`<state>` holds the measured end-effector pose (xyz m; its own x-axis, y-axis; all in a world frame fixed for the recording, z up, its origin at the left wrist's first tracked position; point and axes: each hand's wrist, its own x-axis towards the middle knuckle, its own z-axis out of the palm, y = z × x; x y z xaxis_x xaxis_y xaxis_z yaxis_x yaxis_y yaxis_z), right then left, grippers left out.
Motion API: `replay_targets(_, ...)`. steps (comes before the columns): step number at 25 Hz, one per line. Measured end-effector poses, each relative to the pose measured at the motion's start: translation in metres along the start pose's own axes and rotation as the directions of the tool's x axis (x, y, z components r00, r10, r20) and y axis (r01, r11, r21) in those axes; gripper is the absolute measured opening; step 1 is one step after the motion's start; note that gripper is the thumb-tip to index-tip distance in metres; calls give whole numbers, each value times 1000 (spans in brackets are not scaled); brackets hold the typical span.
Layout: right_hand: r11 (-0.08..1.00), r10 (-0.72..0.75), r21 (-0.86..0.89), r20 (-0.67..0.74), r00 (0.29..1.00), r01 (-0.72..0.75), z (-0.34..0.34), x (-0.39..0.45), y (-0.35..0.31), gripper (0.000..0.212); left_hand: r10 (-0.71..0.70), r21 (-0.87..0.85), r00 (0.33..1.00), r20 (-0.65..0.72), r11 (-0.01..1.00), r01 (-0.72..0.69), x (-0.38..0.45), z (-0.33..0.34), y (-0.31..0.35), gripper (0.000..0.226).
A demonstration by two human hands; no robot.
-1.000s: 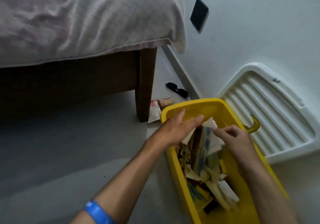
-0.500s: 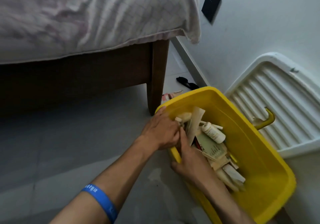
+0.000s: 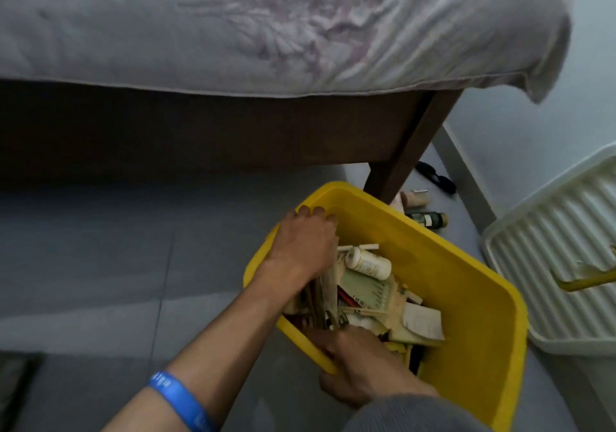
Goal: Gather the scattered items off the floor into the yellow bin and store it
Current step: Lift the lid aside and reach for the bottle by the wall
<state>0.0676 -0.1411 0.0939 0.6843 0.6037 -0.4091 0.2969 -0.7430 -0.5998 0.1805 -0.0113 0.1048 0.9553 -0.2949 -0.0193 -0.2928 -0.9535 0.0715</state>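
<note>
- On the floor (image 3: 100, 265) beside the bed leg (image 3: 400, 164): one yellow bin (image 3: 466, 298), tilted, full.
- Two hands: left hand (image 3: 303, 248) and right hand (image 3: 360, 365) each clasp its near rim.
- Behind it: seemingly three loose items, one green bottle (image 3: 430, 220).

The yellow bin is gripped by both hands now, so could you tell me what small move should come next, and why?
Probably let the right hand go and reach for the dark green bottle beside the bed leg. The yellow bin is already full of things, with the left hand on its rim, yet the bottle, a beige tube and sunglasses lie on the floor.
</note>
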Motion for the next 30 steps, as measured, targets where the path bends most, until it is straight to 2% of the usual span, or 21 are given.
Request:
replay_targets(6, 975, -185, -132, -48, 982, 177, -4, 33, -12, 53, -111, 97, 994, 11, 989, 110, -18, 17, -29, 33)
replay_targets(9, 947, -268, -188, -16, 963, 260, -6, 47, -12, 50, -176, 57, 984, 5, 983, 176, -17, 21, -38, 46)
replay_targets(11, 930, -314, -198, 10, 949, 310, -11, 58, -15, 43, -167, 22, 986, -1, 986, 167, -14, 25, -38, 62)
replay_targets(13, 935, -326, -126, 57, 944, 331, -18, 65, -17, 34, -157, -29, 988, -1, 987, 157, -9, 29, -34, 67)
replay_targets(14, 953, -298, -40, 29, 954, 299, -23, 63, -15, 31, -159, -57, 987, 19, 985, 160, -5, 31, -32, 67)
replay_targets(15, 964, -261, 35, -68, 963, 264, -30, 58, -10, 29, -169, -78, 985, 47, 982, 172, -2, 35, -30, 66)
replay_targets(16, 970, -211, 68, -232, 950, 232, -37, 52, 0, 27, -178, -88, 981, 76, 979, 184, -1, 38, -28, 65)
replay_targets(17, 978, -154, 60, -426, 892, 198, -43, 45, 10, 25, -173, -100, 980, 96, 978, 182, -1, 40, -28, 63)
replay_targets(18, 989, -90, 41, -604, 792, 144, -49, 36, 24, 21, -144, -127, 984, 102, 979, 157, 0, 42, -23, 60)
replay_targets(20, 998, 2, -37, -838, 546, -60, -63, 18, 49, 16, -71, -216, 997, 33, 973, 76, 2, 44, -7, 54)
replay_targets(21, 974, 68, -49, -868, 491, -222, -69, 11, 61, 23, -36, -271, 999, -15, 962, 30, 5, 43, 5, 52)
replay_targets(23, 857, 336, 8, -768, 545, -516, -77, 0, 84, 47, 15, -359, 995, -94, 932, -48, 13, 40, 33, 49)
replay_targets(24, 804, 470, 67, -680, 562, -591, -80, -4, 92, 56, 31, -389, 994, -105, 919, -69, 17, 39, 47, 49)
replay_targets(25, 785, 542, 127, -613, 574, -606, -81, -7, 96, 60, 47, -417, 995, -91, 905, -81, 20, 39, 60, 50)
replay_targets(26, 799, 546, 160, -597, 588, -580, -80, -8, 99, 58, 68, -446, 996, -62, 890, -89, 23, 38, 70, 50)
replay_targets(28, 854, 436, 91, -661, 610, -513, -85, -10, 96, 45, 105, -520, 994, -8, 849, -93, 28, 39, 85, 51)
replay_targets(30, 889, 348, 51, -722, 597, -456, -91, -17, 87, 34, 119, -485, 992, -31, 867, -119, 32, 39, 89, 54)
